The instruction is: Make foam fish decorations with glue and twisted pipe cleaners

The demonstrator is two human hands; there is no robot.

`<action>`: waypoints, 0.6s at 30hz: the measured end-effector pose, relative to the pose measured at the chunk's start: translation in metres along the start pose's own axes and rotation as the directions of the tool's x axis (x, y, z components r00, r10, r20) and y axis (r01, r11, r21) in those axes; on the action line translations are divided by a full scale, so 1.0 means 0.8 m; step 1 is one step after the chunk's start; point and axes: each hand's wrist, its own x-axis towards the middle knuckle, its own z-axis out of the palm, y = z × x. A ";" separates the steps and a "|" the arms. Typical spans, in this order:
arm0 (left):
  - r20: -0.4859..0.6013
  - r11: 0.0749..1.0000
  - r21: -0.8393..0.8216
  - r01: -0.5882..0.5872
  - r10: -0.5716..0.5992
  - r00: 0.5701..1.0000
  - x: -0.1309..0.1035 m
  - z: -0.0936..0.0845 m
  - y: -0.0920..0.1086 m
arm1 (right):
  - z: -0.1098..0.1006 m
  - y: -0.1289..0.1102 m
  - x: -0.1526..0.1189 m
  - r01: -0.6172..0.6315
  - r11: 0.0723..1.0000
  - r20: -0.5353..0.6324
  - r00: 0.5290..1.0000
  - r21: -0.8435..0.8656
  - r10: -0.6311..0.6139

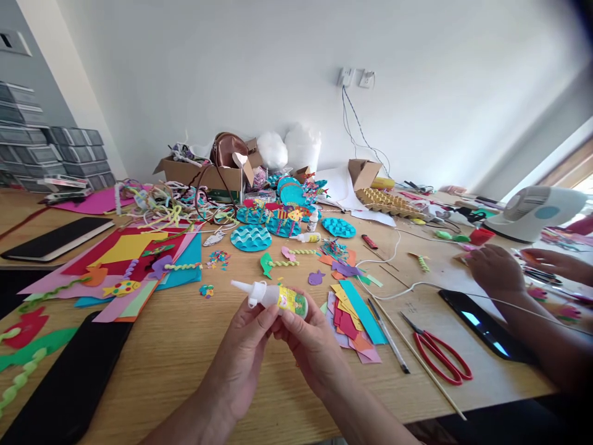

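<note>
Craft room: table (194, 346) strewn with coloured paper (134, 247), scissors (440, 355).

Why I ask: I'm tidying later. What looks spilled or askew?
Small paper bits lie scattered on the table; pipe cleaners sprawl tangled. The glue bottle in both hands looks intact.

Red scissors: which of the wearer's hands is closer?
Right. The right hand grips the glue bottle just left of the red scissors, with scrap paper between them. The left hand is farther left, on the bottle's cap end.
</note>
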 end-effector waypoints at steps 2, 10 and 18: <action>0.004 1.000 -0.012 0.009 -0.009 1.000 0.001 0.000 -0.002 | 0.004 0.003 0.000 -0.005 0.999 0.000 1.000 0.048 0.005; -0.104 0.997 -0.045 -0.067 0.062 0.993 0.019 -0.003 0.033 | -0.011 -0.012 0.013 0.030 0.999 -0.046 0.998 -0.029 -0.031; -0.210 1.000 0.003 0.026 -0.025 0.977 0.012 -0.030 0.061 | -0.047 -0.025 0.018 0.026 0.824 -0.054 0.996 -0.567 -0.069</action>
